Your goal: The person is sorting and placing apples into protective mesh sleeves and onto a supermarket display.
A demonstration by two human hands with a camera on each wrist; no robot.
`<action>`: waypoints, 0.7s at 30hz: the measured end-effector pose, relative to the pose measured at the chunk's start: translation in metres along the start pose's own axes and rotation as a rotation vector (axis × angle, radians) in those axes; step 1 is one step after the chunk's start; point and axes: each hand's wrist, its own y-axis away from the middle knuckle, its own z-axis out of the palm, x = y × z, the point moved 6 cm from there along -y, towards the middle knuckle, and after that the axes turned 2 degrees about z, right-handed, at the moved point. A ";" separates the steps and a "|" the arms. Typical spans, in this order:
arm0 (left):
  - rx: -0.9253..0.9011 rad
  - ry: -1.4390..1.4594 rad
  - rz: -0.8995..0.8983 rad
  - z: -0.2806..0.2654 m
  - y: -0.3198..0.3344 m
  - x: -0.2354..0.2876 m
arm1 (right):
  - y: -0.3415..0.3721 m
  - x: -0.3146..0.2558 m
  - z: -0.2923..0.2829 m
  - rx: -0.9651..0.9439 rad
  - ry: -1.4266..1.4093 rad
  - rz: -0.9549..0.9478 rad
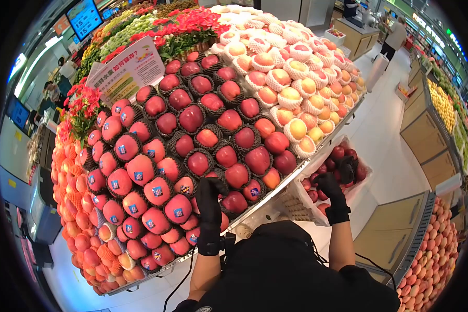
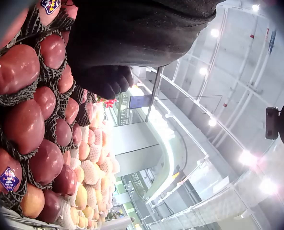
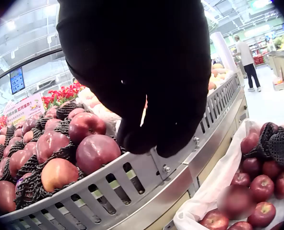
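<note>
Right hand (image 1: 332,188) loose, empty; left hand (image 1: 209,202) unclear; best cradle red apples (image 1: 258,160) at display's (image 3: 155,171) front edge.

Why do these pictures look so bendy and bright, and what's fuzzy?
Head view: probably a wide lens, curving things towards black edges; far white-netted fruit looks washed out. Left wrist view: ceiling lamps glare. Right wrist view: the right hand is almost pure black, and one apple, lower right, looks smudged.
</note>
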 end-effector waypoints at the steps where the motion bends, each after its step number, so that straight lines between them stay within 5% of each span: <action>1: 0.009 0.109 -0.063 0.004 -0.001 -0.005 | 0.004 0.006 -0.002 -0.020 -0.028 0.085; 4: 0.020 0.338 -0.210 0.022 -0.001 -0.014 | -0.008 0.061 -0.009 -0.106 0.213 0.008; 8: 0.030 0.305 -0.210 0.049 0.004 -0.014 | 0.017 0.097 -0.021 -0.030 -0.124 -0.014; 10: 0.031 0.280 -0.181 0.061 0.006 -0.013 | 0.001 0.152 -0.025 -0.123 -0.043 -0.023; 14: 0.006 0.183 -0.109 0.082 0.013 -0.011 | 0.022 0.182 -0.047 -0.043 -0.175 0.127; 17: -0.025 0.018 -0.084 0.097 0.020 -0.002 | 0.058 0.136 -0.065 0.089 -0.579 0.126; 19: -0.081 -0.040 -0.037 0.106 0.023 -0.002 | 0.040 0.159 -0.070 -0.042 -0.240 -0.056; 21: -0.078 -0.034 -0.062 0.116 0.030 0.000 | 0.043 0.160 -0.077 -0.046 -0.355 0.187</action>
